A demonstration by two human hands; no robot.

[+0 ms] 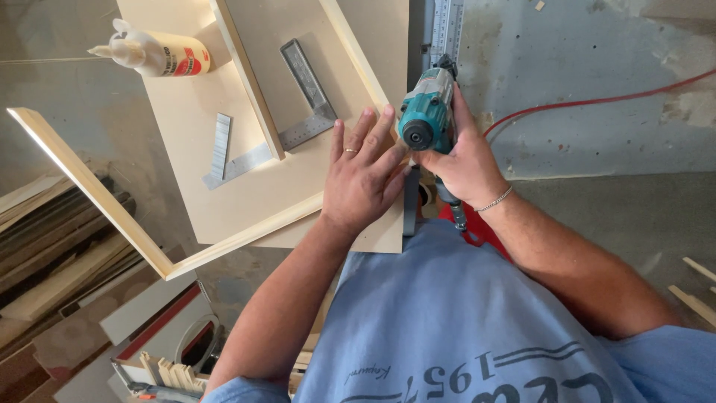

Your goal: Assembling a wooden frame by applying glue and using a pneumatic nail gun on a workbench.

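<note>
Teal nailer [426, 118] nose hidden, right hand [466, 160] gripping

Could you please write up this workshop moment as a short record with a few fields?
Setting: pale wooden board used as a worktop above a concrete floor
Left hand: flat, fingers spread, pressing on the light wooden frame at its corner
Right hand: gripping a teal pneumatic nail gun at the same corner
Air line: red hose across the floor
Nearby: steel try square, strip of metal staples, white glue bottle lying on its side

Teal nail gun [426, 113], seemingly red hose [597, 101]
</note>
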